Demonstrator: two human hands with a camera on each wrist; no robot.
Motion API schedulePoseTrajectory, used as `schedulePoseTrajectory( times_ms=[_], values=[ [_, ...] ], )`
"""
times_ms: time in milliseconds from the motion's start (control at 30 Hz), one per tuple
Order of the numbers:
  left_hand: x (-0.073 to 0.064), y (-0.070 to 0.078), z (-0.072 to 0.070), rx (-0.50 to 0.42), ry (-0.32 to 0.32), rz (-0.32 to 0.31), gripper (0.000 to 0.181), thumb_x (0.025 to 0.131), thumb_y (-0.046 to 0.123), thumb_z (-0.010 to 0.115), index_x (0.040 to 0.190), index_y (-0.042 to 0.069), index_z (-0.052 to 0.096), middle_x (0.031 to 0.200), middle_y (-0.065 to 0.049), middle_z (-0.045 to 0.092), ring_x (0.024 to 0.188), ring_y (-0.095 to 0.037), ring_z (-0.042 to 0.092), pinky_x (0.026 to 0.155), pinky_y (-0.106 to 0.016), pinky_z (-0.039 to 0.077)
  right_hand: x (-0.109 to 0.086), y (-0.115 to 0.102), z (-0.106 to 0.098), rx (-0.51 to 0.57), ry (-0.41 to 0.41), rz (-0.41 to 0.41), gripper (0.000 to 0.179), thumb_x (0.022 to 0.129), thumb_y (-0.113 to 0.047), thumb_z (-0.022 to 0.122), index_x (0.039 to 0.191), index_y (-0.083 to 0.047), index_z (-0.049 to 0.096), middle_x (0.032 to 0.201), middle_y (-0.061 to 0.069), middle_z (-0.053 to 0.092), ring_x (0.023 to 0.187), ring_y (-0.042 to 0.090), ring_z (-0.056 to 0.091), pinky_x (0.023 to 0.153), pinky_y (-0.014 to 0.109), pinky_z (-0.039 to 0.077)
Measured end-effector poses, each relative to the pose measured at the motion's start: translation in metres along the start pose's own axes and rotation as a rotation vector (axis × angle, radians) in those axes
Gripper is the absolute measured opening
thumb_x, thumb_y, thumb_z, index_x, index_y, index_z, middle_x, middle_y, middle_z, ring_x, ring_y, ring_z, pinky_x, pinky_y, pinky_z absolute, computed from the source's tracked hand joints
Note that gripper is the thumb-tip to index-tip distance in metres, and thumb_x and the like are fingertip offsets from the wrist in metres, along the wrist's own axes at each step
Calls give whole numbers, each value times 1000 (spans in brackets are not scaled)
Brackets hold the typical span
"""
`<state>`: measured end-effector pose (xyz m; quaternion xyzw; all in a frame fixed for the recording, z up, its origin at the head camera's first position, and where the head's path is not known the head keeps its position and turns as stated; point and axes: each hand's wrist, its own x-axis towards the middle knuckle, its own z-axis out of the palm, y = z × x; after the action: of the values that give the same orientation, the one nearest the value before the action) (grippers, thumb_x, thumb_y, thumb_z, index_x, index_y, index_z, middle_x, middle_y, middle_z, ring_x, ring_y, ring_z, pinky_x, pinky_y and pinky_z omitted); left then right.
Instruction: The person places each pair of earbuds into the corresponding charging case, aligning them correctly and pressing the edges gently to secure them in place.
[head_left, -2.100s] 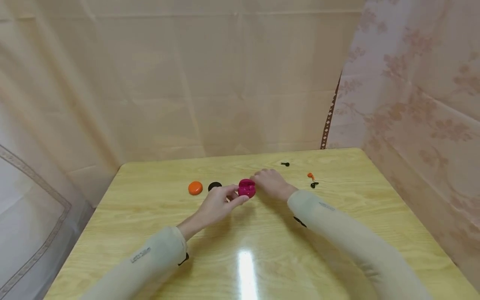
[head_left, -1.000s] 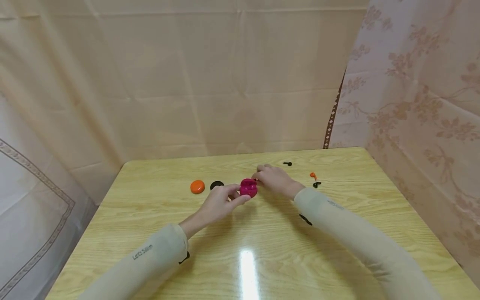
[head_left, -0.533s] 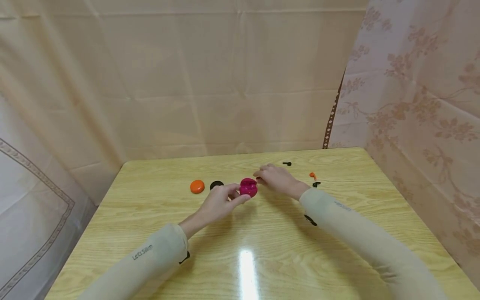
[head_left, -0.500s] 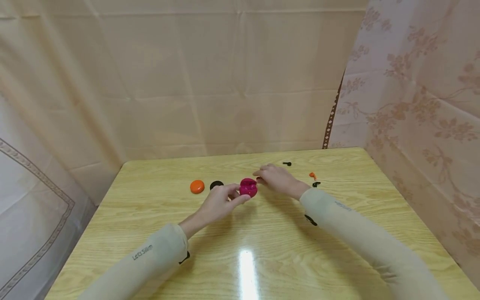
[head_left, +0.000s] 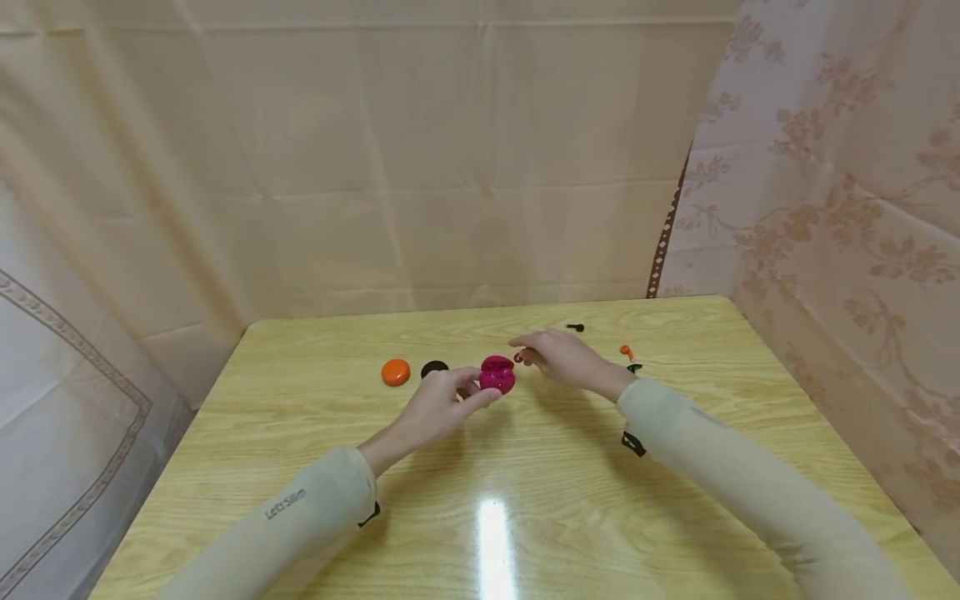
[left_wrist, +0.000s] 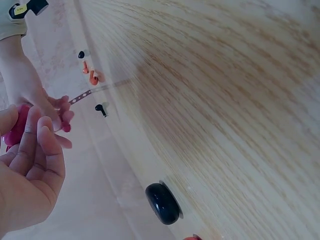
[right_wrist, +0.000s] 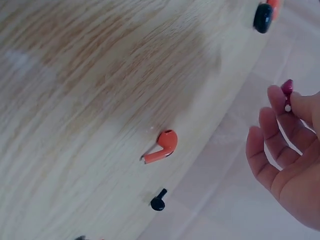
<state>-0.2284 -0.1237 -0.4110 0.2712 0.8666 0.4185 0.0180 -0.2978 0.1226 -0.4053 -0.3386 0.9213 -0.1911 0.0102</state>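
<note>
My left hand (head_left: 435,407) grips a magenta earbud case (head_left: 497,382) above the table, its lid raised and the inside facing me. Just to the right, my right hand (head_left: 566,358) pinches a magenta earbud (right_wrist: 287,90) between thumb and index finger; the other fingers are loosely bent. A small gap separates this earbud from the case in the head view. From the left wrist, the case (left_wrist: 18,127) is partly covered by the left fingers. Whether another earbud sits inside the case is too small to tell.
On the wooden table (head_left: 420,533), a closed orange case (head_left: 395,372) and a black case (head_left: 434,367) lie to the left. At the right are black earbuds (left_wrist: 101,109) and orange earbuds (left_wrist: 93,77). Curtains hang behind the table and at its sides.
My right hand has drawn slightly right from the case rim and turned, bringing the pinched magenta earbud into sight. The left hand and case have stayed nearly still.
</note>
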Motion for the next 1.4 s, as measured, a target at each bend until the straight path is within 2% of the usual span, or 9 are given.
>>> schedulePoseTrajectory(
  times_ms=[200,300,433,533,700,800,967,1300,1400],
  values=[
    [0,-1,-1,4,-2,17,28,98,37,69,108,12,74,75,10,69,64,-9,59,54,-24,41,-7,0,-5,235,40,25,34,106,-6,53,139,3,58,97,8,74,78,18,65,62,28,49],
    [1,-2,0,12,-7,16,28,98,38,69,109,13,74,75,10,69,65,-10,59,54,-24,42,-10,1,-8,358,58,52,36,106,-5,53,140,3,55,102,11,74,82,21,66,66,31,53],
    [2,-3,1,6,-15,15,28,97,39,69,109,13,73,78,2,72,67,-10,60,56,-25,44,-14,2,-9,493,52,115,37,105,-7,55,142,-1,56,108,14,73,92,31,67,75,44,58],
    [2,-3,1,0,-19,8,28,97,39,69,108,13,73,82,-4,74,69,-10,61,57,-26,46,-16,1,-10,570,40,158,34,106,-12,56,138,-5,61,113,14,72,98,35,66,76,47,58],
    [1,-3,1,2,-16,14,28,98,38,69,109,13,73,82,-5,74,69,-9,61,57,-26,46,-19,-4,-14,611,37,215,26,106,-19,58,129,-11,68,105,6,73,88,27,66,54,30,51],
    [0,-3,0,-2,-13,15,28,97,37,70,109,12,74,81,-5,74,68,-9,62,57,-26,47,-19,-7,-16,619,33,222,26,105,-18,58,128,-10,67,100,5,72,83,23,65,49,27,46],
    [-1,-3,0,-7,-14,8,27,97,37,70,108,12,74,80,-4,73,68,-10,62,56,-26,47,-20,-11,-18,623,14,213,30,103,-16,61,132,-7,66,101,5,73,84,22,64,59,32,51],
    [-2,-4,-1,3,-14,9,25,97,37,70,104,14,74,78,-1,72,65,-10,60,54,-25,43,-19,-16,-22,711,13,292,35,95,-11,71,129,0,66,105,14,75,87,26,74,52,22,47],
    [-3,-4,-2,1,-17,5,25,97,37,70,105,13,74,78,-1,72,65,-11,60,54,-25,44,-20,-19,-23,746,1,284,41,94,-9,72,133,-1,63,103,13,75,88,28,74,59,25,54]
  ],
)
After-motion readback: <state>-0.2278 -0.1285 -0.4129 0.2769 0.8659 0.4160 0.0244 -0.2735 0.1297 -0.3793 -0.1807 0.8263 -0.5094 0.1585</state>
